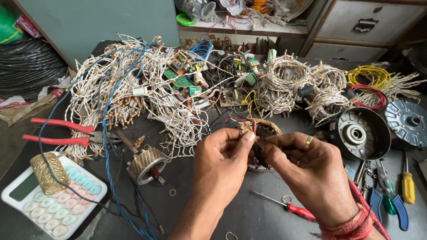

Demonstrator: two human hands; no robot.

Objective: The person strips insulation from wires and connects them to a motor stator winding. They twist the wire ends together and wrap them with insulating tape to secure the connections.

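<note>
1. Left hand (222,153) and right hand (307,171) together at table centre, fingertips pinched on one small dark slender part (259,153) between them.
2. Long axis of dark part roughly upright, tilted slightly; lower end toward right palm. Exact kind unclear, mostly hidden by fingers.
3. Directly behind hands, touching or just beyond fingertips: round copper-wound motor stator (262,133), red wire looping over its rim.
4. Left of hands: ribbed metal rotor on a shaft (144,165), lying on its side, well apart.
5. Right: black round motor housing (360,133), near right wrist; red-handled small screwdriver (289,206) below hands.
6. Open black tabletop (249,218) only near edge, beneath hands; tangled white twisted wire bundles (133,98) crowding far side.
</note>
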